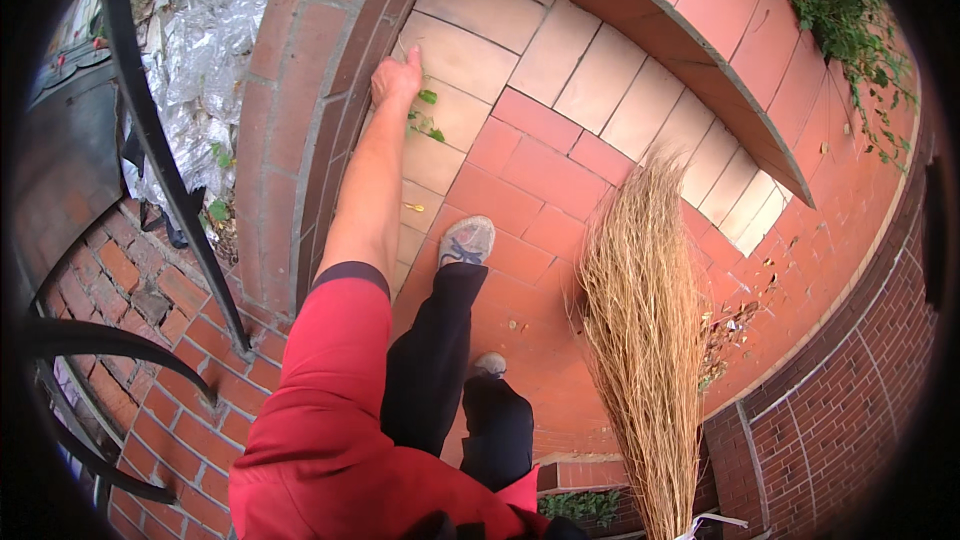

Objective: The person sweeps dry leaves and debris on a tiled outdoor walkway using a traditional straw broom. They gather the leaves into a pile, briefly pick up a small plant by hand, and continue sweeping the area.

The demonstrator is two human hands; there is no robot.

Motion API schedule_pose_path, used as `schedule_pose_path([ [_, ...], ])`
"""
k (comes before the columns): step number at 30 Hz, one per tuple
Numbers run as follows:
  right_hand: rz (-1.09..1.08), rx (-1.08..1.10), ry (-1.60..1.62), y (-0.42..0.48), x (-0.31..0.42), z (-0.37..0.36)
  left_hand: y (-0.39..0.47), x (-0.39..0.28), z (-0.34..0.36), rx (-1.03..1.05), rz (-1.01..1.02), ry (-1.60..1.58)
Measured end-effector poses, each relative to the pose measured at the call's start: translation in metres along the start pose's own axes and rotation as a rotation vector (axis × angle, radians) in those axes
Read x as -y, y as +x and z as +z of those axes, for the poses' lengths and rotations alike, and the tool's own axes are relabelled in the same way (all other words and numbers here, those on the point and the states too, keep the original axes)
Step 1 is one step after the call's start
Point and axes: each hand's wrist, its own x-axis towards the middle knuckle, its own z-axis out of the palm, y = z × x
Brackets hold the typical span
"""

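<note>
My left hand (397,80) reaches down to the pale tiles, close against the low brick wall (296,120). Its fingers are curled and the thumb points up. Thin strands show by the fingertips, but I cannot tell whether they are gripped. A sprig of green leaves (426,120) shows beside the wrist; whether it hangs from the hand or lies on the tile is unclear. On the right, a straw broom (645,292) is held up, its bristle tips towards the pale tiles and its white-tied end at the bottom edge. My right hand is out of view.
Black metal railings (172,187) curve along the left, past crumpled plastic sheeting (214,30). A tiled ledge (720,60) juts over the pale step tiles (592,67). Dry leaves (739,322) lie right of the broom. A leafy plant (832,7) hangs upper right.
</note>
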Motion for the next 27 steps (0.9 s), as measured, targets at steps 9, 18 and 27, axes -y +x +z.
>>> schedule_pose_path([
  [9,-0.021,-0.007,-0.003,0.006,0.001,-0.004,0.021,0.018,0.009,0.072,0.111,0.099],
  [18,-0.064,-0.051,0.066,0.025,0.016,-0.069,-0.088,0.069,0.073,0.314,0.455,-0.241],
  [27,-0.164,-0.193,0.364,0.096,0.091,-0.362,-0.474,-0.148,-0.021,1.065,0.738,-0.834],
])
